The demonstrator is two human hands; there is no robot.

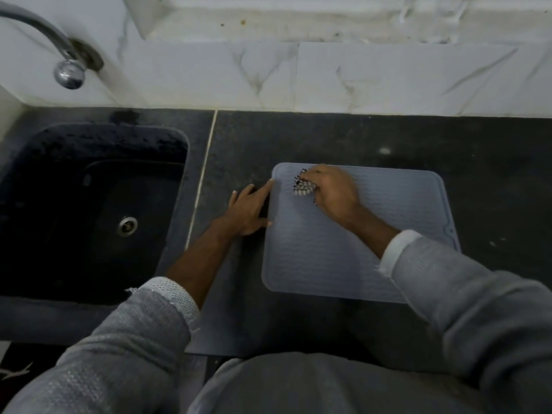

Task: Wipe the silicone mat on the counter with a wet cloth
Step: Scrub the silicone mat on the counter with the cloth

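Right hand [334, 191]: curled over a bunched checked cloth [303, 186], gripping it and pressing it down on the far left corner of the mat [343, 249]. Cloth mostly hidden under the fingers, only a small black-and-white patch sticking out on the left side of the hand. Whether wet or dry: cannot tell.

Left hand [248, 210]: flat on the counter [493, 174], fingers straight and loosely spread, holding nothing. Fingertips touching the left edge of the mat, thumb tip touching the same edge nearer the body, palm just beside the mat on the bare counter.

Mat: grey, ribbed, rounded corners, lying flat on the dark speckled counter, right of centre, slightly turned so the right side sits nearer the body. Right forearm crossing over the near right part of it. Both arms in grey sleeves [128, 348] with pale cuffs, pushed back from the wrists.

Further out to the left: a pale seam in the counter, then a dark sink [35, 180] set into it, with a round metal drain [127, 225] at the bottom. Above the sink, a curved metal tap [44, 34] coming out of the wall, ending in a shiny round knob. Behind the counter, white marble-patterned wall tiles [328, 76] with grey veins, and a ledge above them with a few small brown specks.
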